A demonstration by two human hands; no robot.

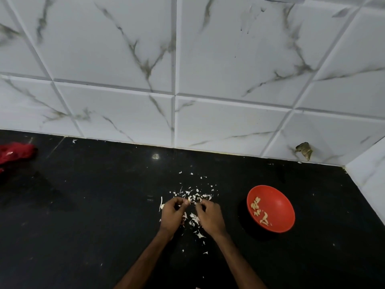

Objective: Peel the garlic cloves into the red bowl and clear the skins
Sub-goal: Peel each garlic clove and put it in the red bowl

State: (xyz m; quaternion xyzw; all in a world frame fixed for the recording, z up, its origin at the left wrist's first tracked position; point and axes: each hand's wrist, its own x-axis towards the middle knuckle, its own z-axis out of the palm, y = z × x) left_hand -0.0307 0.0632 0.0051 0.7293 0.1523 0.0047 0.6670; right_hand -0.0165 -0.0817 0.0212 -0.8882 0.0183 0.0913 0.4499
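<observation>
While left hand (171,213) fingers pinch a garlic clove (189,198), right hand (210,217) fingers curled (hold unclear), skins (194,219) beneath.

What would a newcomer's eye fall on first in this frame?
The round red bowl stands out on the glossy black countertop, to the right of the hands, with pale peeled garlic cloves inside. At centre, the left hand and right hand meet with curled fingers, the left pinching what looks like a small pale garlic clove, over scattered white papery skins. A crumpled red cloth lies at the far left edge.
</observation>
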